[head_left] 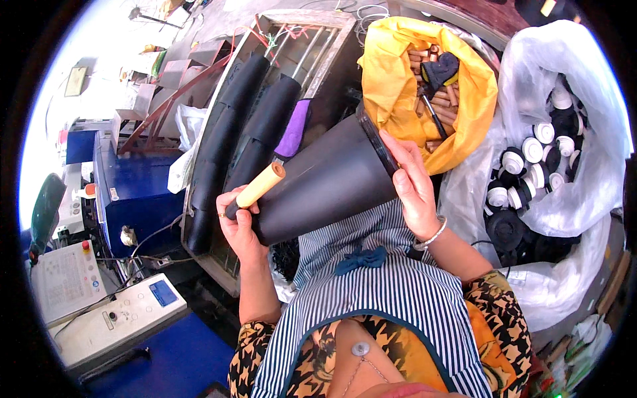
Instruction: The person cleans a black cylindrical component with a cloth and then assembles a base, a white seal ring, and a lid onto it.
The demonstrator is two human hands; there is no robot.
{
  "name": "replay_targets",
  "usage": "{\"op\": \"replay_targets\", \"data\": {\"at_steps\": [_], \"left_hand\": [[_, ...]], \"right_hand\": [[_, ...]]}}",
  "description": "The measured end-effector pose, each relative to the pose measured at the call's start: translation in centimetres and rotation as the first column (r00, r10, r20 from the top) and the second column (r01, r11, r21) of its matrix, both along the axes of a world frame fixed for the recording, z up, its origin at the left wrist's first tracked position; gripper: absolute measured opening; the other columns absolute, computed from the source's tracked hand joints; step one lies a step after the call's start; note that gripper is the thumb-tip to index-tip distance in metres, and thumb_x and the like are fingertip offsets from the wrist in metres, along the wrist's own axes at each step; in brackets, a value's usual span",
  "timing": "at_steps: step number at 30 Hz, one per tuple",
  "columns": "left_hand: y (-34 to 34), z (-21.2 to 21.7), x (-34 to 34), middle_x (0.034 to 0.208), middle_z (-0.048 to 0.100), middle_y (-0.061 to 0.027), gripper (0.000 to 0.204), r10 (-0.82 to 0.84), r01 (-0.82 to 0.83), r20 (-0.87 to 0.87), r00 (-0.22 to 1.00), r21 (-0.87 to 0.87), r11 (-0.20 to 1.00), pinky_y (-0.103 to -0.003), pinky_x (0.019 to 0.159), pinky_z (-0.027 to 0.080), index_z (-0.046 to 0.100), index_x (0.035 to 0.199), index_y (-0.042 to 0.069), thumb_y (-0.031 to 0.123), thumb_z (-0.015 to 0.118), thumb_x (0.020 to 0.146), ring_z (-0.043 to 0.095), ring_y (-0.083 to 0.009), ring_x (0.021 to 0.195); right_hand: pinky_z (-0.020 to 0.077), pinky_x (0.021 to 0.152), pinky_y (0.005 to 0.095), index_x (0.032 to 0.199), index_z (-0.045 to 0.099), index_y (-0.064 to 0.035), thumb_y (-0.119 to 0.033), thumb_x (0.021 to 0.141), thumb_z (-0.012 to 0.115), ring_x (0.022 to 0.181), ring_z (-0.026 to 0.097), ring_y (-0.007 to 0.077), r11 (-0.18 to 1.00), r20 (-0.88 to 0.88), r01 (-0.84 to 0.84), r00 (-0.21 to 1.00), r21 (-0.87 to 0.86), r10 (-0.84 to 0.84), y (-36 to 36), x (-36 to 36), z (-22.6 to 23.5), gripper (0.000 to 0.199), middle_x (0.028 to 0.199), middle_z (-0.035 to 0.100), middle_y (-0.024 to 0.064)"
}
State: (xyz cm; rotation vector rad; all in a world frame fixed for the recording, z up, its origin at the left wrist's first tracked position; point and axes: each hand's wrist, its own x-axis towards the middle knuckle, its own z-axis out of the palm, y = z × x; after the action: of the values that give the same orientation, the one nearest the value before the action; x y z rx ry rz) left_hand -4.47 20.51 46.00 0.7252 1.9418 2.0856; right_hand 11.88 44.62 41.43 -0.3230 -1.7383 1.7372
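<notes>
A large black tapered plastic tub (325, 179) lies tilted across my front, its wide rim up to the right and its narrow end by my left hand (240, 222). That hand is closed, gripping the narrow end together with a tan wooden handle (262, 184) that has a dark lower end. My right hand (413, 182) holds the rim side, thumb and fingers pressed on it. Just beyond the tub, a purple-gripped tool (292, 129) rests by a frame. Inside the tub is hidden from me.
A wooden-edged frame (229, 278) at left holds rows of black tubs (222, 152). Behind my right hand stands a yellow sack (381, 79) of wooden pieces. Far right, a clear plastic bag (531, 60) holds black-and-white round parts. Blue machinery (133, 205) and a control box (126, 315) stand left.
</notes>
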Motion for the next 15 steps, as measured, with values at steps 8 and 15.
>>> {"op": "replay_targets", "data": {"at_steps": [8,15], "left_hand": [[1.0,-0.4,-1.8,0.086,0.051,-0.0047,0.039,-0.063,0.078,0.404,0.912,-0.020,0.997,-0.029,0.079,0.044,0.052,0.105,0.005,0.042,0.058,0.097,0.051,-0.0144,0.084],[-0.8,-1.0,-3.8,0.080,0.056,-0.0042,0.035,-0.006,0.233,0.919,0.395,-0.094,0.968,-0.027,0.066,0.053,0.052,0.087,0.006,0.039,0.054,0.099,0.060,-0.0151,0.072]], "right_hand": [[0.0406,0.092,0.0400,0.134,0.056,-0.0021,-0.044,0.097,0.047,0.097,0.053,0.0293,0.933,-0.159,-0.001,0.985,0.359,0.063,0.7,1.3,0.4,0.056,0.109,0.053,0.0140],[0.0394,0.098,0.0513,0.117,0.072,-0.0226,-0.040,0.074,0.071,0.096,0.050,0.0265,0.797,-0.296,-0.165,0.869,0.581,0.396,-1.2,3.0,2.9,0.046,0.107,0.050,0.0075]]}}
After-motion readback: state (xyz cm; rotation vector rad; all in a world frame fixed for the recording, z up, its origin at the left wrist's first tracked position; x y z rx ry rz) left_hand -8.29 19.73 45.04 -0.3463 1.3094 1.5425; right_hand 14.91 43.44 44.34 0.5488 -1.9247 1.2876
